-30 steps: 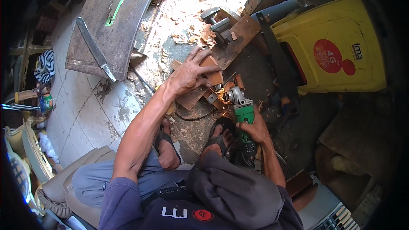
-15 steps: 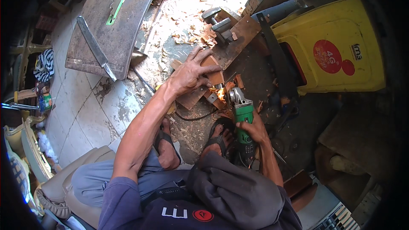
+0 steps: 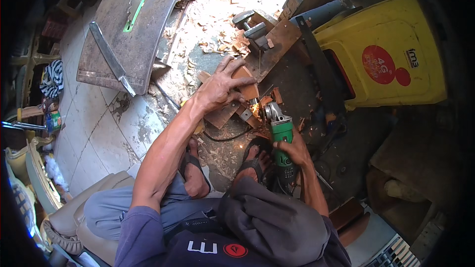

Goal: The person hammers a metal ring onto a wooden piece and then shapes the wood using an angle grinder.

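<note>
My right hand (image 3: 293, 147) is wrapped round the green body of an angle grinder (image 3: 283, 136). The tool's head points away from me, and bright orange sparks (image 3: 256, 108) fly at its disc. Stretched forward, my left hand (image 3: 221, 88) lies with fingers spread over a reddish-brown wooden block (image 3: 247, 82), holding it beside the disc. What exactly the disc touches is hidden by sparks and fingers. A flat brown board (image 3: 220, 116) lies under my left hand, with a small metal plate (image 3: 245, 114) next to it.
A curved metal-topped table (image 3: 123, 44) at the left bears a long blade (image 3: 110, 54) and a green strip. A clamp-like metal tool (image 3: 256, 30) sits on a board ahead. At right stands a yellow plastic panel (image 3: 386, 54). Wood chips litter the floor; my sandalled feet are close below.
Both hands stay nearly where they were, and the grinder has hardly shifted. The sparks have changed shape, with some now scattering lower toward my foot.
</note>
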